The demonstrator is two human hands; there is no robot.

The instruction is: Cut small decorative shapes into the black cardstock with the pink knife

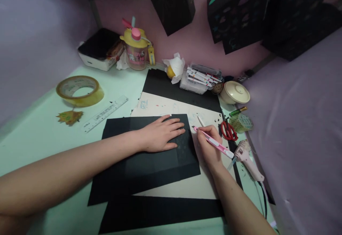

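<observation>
Your right hand point(210, 147) is closed around a pink craft knife point(213, 142), held like a pen, its tip resting at the right edge of the black sheet point(149, 167); your fingers wrap the middle of the handle, and the rear end sticks out toward the glue gun point(247, 158). Your left hand point(161, 134) grips nothing; it lies flat, palm down, fingers spread and pointing right, pressing on the upper part of that same black sheet, just left of the knife's tip.

The black sheet lies slightly tilted on a cream board point(171, 108), which in turn rests on larger black paper point(160, 213) showing above and below it; a white pen point(200, 121) lies on the board just above your right hand.

Right of your right hand, red-handled scissors point(229, 131) lie near the board's edge; beyond them sit a round patterned tape roll point(242, 122) and a cream lidded bowl point(235, 92). Along the wall stand a tray of markers point(201, 77), a crumpled tissue point(175, 67), a yellow-lidded cup point(136, 49) and a white box point(100, 53).

On the pale green table point(40, 146), well to the left of your left arm, lie a clear ruler point(105, 113), a roll of packing tape point(79, 90) and a dried leaf point(70, 116).
</observation>
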